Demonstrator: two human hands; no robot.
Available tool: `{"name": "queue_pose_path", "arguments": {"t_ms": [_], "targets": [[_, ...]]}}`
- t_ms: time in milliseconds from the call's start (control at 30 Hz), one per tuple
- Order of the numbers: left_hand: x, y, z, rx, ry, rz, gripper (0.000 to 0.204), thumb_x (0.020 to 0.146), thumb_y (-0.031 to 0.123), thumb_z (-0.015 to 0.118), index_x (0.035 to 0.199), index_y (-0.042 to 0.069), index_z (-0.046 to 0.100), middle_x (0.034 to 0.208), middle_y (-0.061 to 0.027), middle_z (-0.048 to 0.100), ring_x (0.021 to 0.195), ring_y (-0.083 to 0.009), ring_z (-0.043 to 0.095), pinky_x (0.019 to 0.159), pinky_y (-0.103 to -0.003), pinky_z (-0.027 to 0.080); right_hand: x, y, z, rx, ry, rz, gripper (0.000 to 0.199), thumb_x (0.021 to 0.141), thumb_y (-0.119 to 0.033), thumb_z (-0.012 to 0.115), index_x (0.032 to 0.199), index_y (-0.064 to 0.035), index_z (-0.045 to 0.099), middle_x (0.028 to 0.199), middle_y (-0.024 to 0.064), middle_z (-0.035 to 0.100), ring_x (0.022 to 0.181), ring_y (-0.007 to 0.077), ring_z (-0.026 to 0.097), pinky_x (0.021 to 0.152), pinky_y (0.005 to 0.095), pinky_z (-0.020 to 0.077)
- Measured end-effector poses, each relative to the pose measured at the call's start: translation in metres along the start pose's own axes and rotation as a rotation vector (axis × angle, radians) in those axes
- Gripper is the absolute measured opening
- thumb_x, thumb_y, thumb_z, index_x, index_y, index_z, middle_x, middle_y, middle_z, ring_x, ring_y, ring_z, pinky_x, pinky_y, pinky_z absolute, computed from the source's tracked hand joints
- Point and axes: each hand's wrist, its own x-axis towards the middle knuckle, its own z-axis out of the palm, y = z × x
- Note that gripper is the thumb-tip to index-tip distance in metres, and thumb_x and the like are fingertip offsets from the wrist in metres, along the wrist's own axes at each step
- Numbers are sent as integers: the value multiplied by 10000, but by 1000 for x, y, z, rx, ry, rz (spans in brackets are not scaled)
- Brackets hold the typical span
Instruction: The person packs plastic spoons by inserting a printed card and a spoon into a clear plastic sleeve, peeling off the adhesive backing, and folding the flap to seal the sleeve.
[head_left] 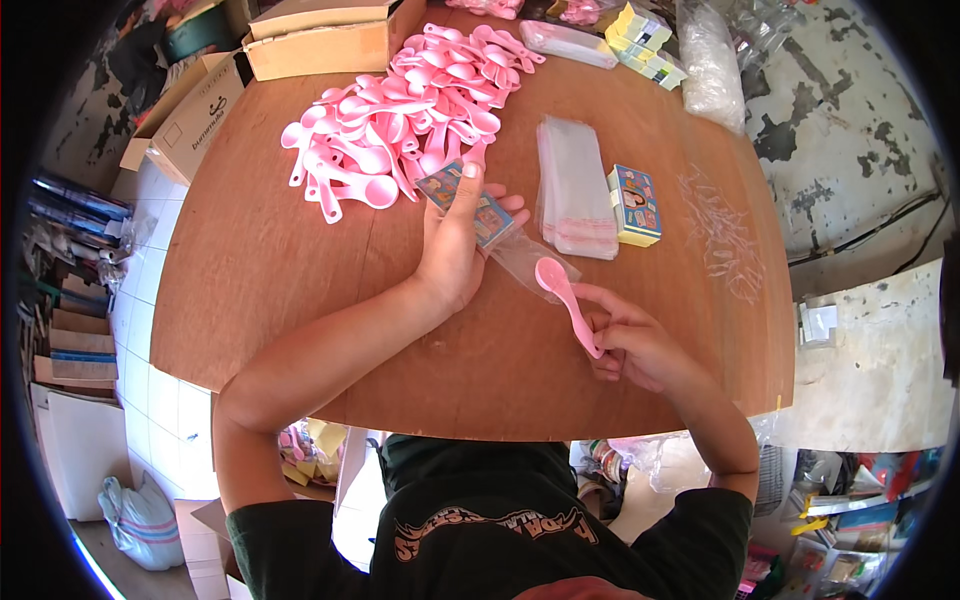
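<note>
My left hand (455, 240) grips a clear plastic bag (528, 258) with a colourful blue printed card (480, 212) at its far end, the thumb pressed on top. The bag's loose end trails to the right. In my right hand (630, 345) a pink plastic spoon (570, 300) is pinched by its handle, its bowl pointing away from me. The bowl overlaps the bag's end in view; I cannot tell whether it is inside. Beyond my left hand lies a big pile of pink spoons (400, 115).
Flat clear bags (577, 185) lie stacked beside a stack of printed cards (635, 205) on the brown table (290, 300). Thin clear strips (722, 235) are scattered at the right. A cardboard box (320, 45), yellow card packs (642, 45) and a plastic roll (712, 75) line the far edge.
</note>
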Motion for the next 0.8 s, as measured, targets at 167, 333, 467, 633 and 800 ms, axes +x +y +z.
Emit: {"name": "queue_pose_path", "arguments": {"t_ms": [167, 333, 467, 633, 800], "targets": [[-8, -4, 7, 0, -61, -32, 547, 919, 488, 595, 1164, 31, 420, 1068, -131, 548, 1028, -294, 620, 958, -486, 529, -1, -1, -2, -29, 4, -27, 712, 837, 41, 460, 1488, -135, 230, 878, 56, 505, 572, 98, 418, 514, 263, 349], [-14, -12, 5, 17, -160, -92, 591, 916, 538, 565, 1175, 25, 425, 1090, -152, 568, 1063, -307, 616, 977, -474, 512, 7, -6, 6, -61, 18, -73, 776, 836, 40, 482, 1515, -169, 172, 846, 58, 529, 562, 104, 427, 507, 271, 364], [-16, -17, 3, 28, -216, -137, 569, 910, 549, 565, 1130, 38, 448, 1071, -150, 588, 1030, -286, 630, 926, -451, 529, 12, -11, 16, -62, -33, -133, 801, 833, 50, 479, 1529, -180, 157, 817, 52, 560, 564, 105, 454, 502, 281, 393], [-16, -15, -2, 12, -269, -206, 505, 912, 530, 585, 1069, 63, 475, 1030, -118, 611, 982, -256, 647, 853, -422, 551, 17, -14, 20, -84, 13, -222, 650, 872, 18, 520, 1472, -150, 337, 831, 46, 579, 588, 95, 518, 520, 290, 469], [-16, -16, -3, 98, -236, -232, 603, 917, 609, 496, 1117, 41, 530, 1129, -147, 621, 1062, -248, 619, 930, -430, 516, 17, -14, 32, -186, 150, -366, 409, 965, -76, 522, 1373, -96, 495, 861, 40, 603, 632, 82, 571, 558, 270, 523]]}}
